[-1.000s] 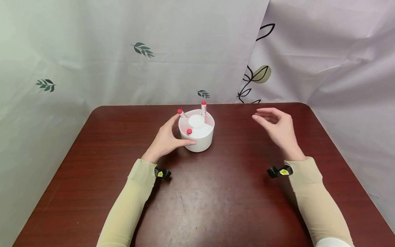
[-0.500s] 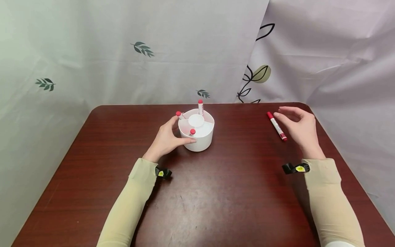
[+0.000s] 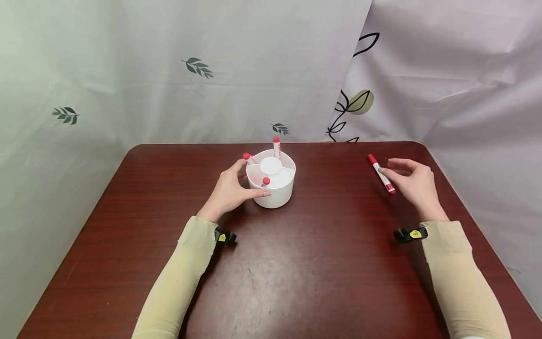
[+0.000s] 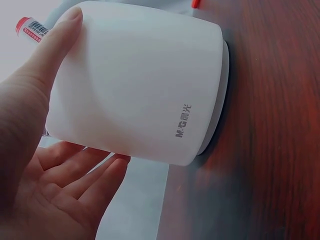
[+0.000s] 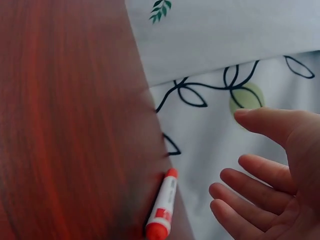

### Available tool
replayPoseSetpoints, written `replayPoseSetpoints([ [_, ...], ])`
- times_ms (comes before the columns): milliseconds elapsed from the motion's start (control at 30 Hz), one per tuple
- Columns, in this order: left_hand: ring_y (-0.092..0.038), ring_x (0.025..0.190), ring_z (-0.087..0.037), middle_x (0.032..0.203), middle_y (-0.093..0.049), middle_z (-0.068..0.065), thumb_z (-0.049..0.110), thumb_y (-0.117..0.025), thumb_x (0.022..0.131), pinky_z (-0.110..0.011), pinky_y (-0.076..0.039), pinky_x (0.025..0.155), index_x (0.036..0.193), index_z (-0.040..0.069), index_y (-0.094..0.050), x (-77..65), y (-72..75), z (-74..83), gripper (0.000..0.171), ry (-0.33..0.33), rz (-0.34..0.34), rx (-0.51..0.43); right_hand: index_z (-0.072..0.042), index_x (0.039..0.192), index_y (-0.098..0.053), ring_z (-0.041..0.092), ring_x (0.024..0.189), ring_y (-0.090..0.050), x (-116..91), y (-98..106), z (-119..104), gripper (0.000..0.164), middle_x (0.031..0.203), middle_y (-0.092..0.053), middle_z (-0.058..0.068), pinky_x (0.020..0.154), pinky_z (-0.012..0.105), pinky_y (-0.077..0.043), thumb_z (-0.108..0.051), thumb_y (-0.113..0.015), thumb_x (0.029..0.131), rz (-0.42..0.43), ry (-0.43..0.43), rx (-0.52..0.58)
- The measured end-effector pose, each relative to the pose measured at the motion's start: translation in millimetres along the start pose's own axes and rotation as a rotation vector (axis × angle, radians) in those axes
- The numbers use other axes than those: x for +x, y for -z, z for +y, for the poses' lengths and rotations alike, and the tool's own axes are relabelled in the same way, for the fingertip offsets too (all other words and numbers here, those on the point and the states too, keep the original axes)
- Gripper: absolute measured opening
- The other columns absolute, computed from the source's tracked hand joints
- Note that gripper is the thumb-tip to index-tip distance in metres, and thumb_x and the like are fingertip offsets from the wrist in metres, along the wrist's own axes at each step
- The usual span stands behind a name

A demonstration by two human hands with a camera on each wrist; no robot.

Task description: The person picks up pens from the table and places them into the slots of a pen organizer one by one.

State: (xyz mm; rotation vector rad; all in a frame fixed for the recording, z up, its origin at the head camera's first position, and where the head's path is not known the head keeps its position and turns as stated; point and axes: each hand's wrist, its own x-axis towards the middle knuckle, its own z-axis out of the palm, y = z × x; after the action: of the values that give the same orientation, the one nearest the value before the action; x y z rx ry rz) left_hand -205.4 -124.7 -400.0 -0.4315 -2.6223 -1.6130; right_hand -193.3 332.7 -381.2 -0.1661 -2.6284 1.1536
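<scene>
A white round pen holder (image 3: pixel 275 197) with compartments stands on the table, three red-capped markers leaning in it. My left hand (image 3: pixel 228 190) grips its left side, thumb on the front wall and fingers round the far side. In the left wrist view the holder's wall (image 4: pixel 135 80) bears a printed logo, and one marker (image 4: pixel 31 29) pokes out past the thumb. Farther right, a red-and-white marker (image 3: pixel 381 174) lies on the table. Just beside it hovers my right hand (image 3: pixel 415 183), fingers apart from the thumb. The right wrist view has a gap between the marker (image 5: pixel 165 200) and the fingers.
The dark red wooden table (image 3: pixel 288 268) ends at a pale curtain (image 3: pixel 237 70) with leaf prints along the back and sides. Black straps with small devices sit at both wrists.
The right hand moved right, baring the marker it had hidden, then came slightly lower beside it. The markers in the holder shifted a little early on; the left hand stayed there.
</scene>
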Motion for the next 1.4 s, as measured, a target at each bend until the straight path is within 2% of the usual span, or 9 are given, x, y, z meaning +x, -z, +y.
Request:
replayPoseSetpoints([
  [167, -0.068, 0.110, -0.021, 0.127, -0.063, 0.003, 0.045, -0.097, 0.064, -0.036, -0.054, 0.095, 0.136, 0.018, -0.056, 0.2, -0.3, 0.6, 0.088, -0.002, -0.005, 0.000, -0.005, 0.127, -0.070, -0.018, 0.077, -0.057, 1.0, -2.5, 10.8, 0.060, 0.111, -0.074, 0.016, 0.068, 0.014, -0.044, -0.046, -0.082, 0.085, -0.031, 0.013, -0.053],
  [333, -0.068, 0.111, -0.023, 0.130, -0.062, 0.001, 0.043, -0.097, 0.066, -0.036, -0.053, 0.096, 0.139, 0.016, -0.054, 1.2, -0.8, 0.8, 0.089, -0.005, -0.008, 0.015, -0.001, 0.126, -0.069, -0.019, 0.071, -0.055, -1.3, -4.9, 16.0, 0.062, 0.109, -0.072, 0.022, 0.066, 0.015, -0.044, -0.042, -0.086, 0.082, -0.041, 0.026, -0.097],
  [467, -0.068, 0.111, -0.023, 0.130, -0.062, 0.001, 0.042, -0.098, 0.065, -0.036, -0.053, 0.096, 0.139, 0.016, -0.054, 1.3, -0.9, 0.5, 0.090, -0.002, -0.005, 0.020, 0.002, 0.123, -0.070, -0.019, 0.068, -0.053, -2.6, -6.0, 18.0, 0.061, 0.105, -0.073, 0.022, 0.070, 0.022, -0.044, -0.040, -0.086, 0.082, -0.050, 0.026, -0.135],
  [533, -0.068, 0.111, -0.023, 0.130, -0.062, 0.002, 0.043, -0.098, 0.065, -0.035, -0.053, 0.096, 0.139, 0.016, -0.054, 1.0, -0.9, 0.7, 0.090, 0.001, -0.005, 0.022, 0.002, 0.121, -0.070, -0.013, 0.069, -0.056, -3.5, -6.3, 19.0, 0.058, 0.102, -0.073, 0.022, 0.071, 0.027, -0.044, -0.039, -0.086, 0.083, -0.053, 0.016, -0.156],
  [633, -0.068, 0.110, -0.023, 0.129, -0.062, 0.002, 0.044, -0.097, 0.065, -0.035, -0.053, 0.095, 0.139, 0.016, -0.055, 0.6, -0.7, 1.1, 0.089, 0.005, -0.005, 0.026, 0.002, 0.119, -0.071, 0.007, 0.076, -0.064, -4.4, -7.4, 20.6, 0.054, 0.099, -0.074, 0.022, 0.072, 0.032, -0.042, -0.037, -0.085, 0.084, -0.060, 0.010, -0.186],
  [733, -0.068, 0.110, -0.023, 0.129, -0.062, 0.002, 0.044, -0.097, 0.065, -0.036, -0.054, 0.095, 0.138, 0.016, -0.055, 0.4, -0.4, 0.5, 0.089, 0.007, -0.005, 0.028, 0.002, 0.117, -0.072, 0.026, 0.084, -0.065, -4.2, -9.3, 23.1, 0.048, 0.096, -0.074, 0.019, 0.071, 0.035, -0.041, -0.031, -0.086, 0.084, -0.063, 0.017, -0.199],
  [1067, -0.068, 0.110, -0.023, 0.128, -0.063, 0.001, 0.042, -0.098, 0.065, -0.035, -0.054, 0.095, 0.138, 0.015, -0.055, 0.3, -0.4, -0.8, 0.088, -0.004, 0.001, 0.026, 0.004, 0.111, -0.073, 0.030, 0.082, -0.061, -5.6, -12.4, 22.9, 0.036, 0.087, -0.073, 0.015, 0.066, 0.035, -0.042, -0.020, -0.084, 0.087, -0.088, 0.013, -0.208],
  [1400, -0.068, 0.109, -0.024, 0.128, -0.063, 0.001, 0.041, -0.098, 0.066, -0.036, -0.053, 0.096, 0.138, 0.014, -0.055, 0.0, 0.2, 0.2, 0.088, 0.000, 0.001, 0.029, 0.003, 0.110, -0.074, 0.026, 0.075, -0.057, -3.7, -10.7, 30.3, 0.032, 0.081, -0.070, 0.013, 0.064, 0.035, -0.038, -0.018, -0.082, 0.086, -0.043, 0.006, -0.234],
])
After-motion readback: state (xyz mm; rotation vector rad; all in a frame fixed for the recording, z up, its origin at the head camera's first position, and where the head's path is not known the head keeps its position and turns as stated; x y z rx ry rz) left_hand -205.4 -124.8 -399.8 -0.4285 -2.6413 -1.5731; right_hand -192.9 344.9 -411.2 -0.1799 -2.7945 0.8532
